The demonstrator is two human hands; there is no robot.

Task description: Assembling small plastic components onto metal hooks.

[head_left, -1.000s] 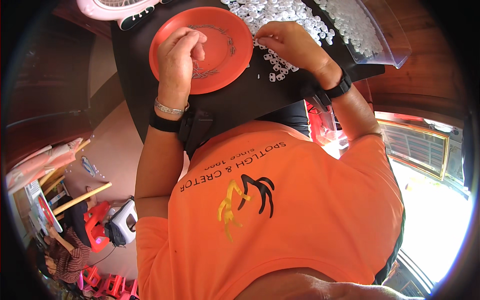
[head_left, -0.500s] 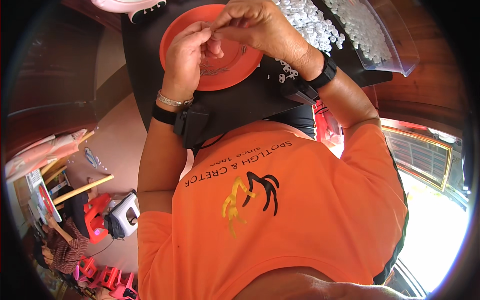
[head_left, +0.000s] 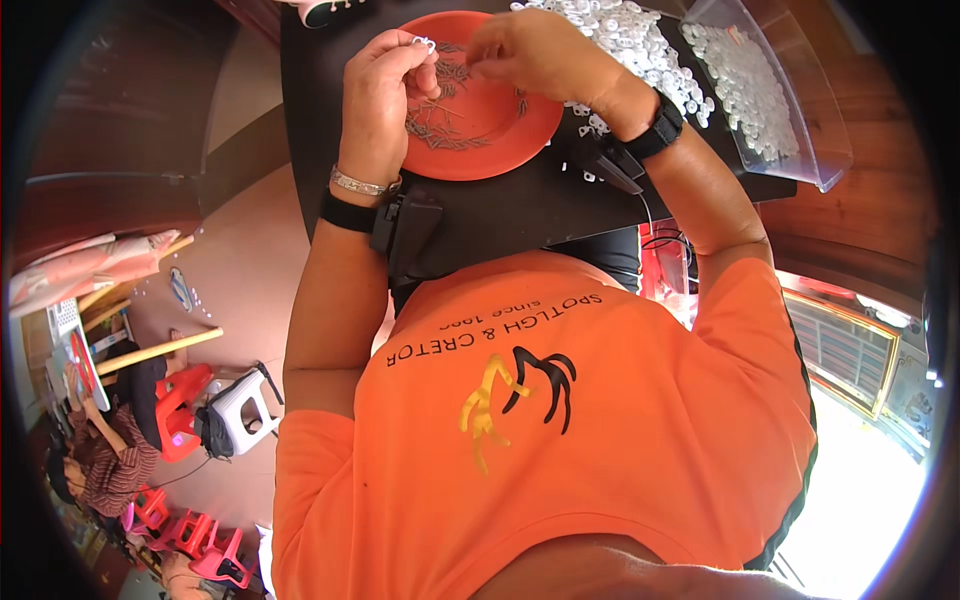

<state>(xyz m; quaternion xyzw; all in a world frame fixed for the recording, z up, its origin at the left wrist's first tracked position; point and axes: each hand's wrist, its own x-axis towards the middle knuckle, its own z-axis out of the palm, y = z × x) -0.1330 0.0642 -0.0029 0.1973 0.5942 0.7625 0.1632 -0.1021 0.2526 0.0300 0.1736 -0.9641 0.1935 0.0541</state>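
A small white plastic clip (head_left: 425,44), probably a cable clip, is pinched between the thumb and fingers of my left hand (head_left: 378,85), at the left side of an orange-red plate (head_left: 500,150). Thin grey nails (head_left: 440,130) lie scattered in the plate. Over the plate's right side, my right hand (head_left: 550,60) has its fingers bent together and pointing left. Whatever is between those fingertips is too small and blurred to make out. A gap separates the two hands.
Beyond my right hand, white clips (head_left: 640,50) are heaped on the dark table (head_left: 520,215). A clear plastic bin (head_left: 825,165) holds more white pieces at the right. Part of a pink object (head_left: 318,10) shows top left. Another person (head_left: 110,450) sits lower left near stools (head_left: 185,410).
My hands have come apart; the right has moved away to the right over the plate. The white clip now shows in my left fingers. The whole view has shifted slightly.
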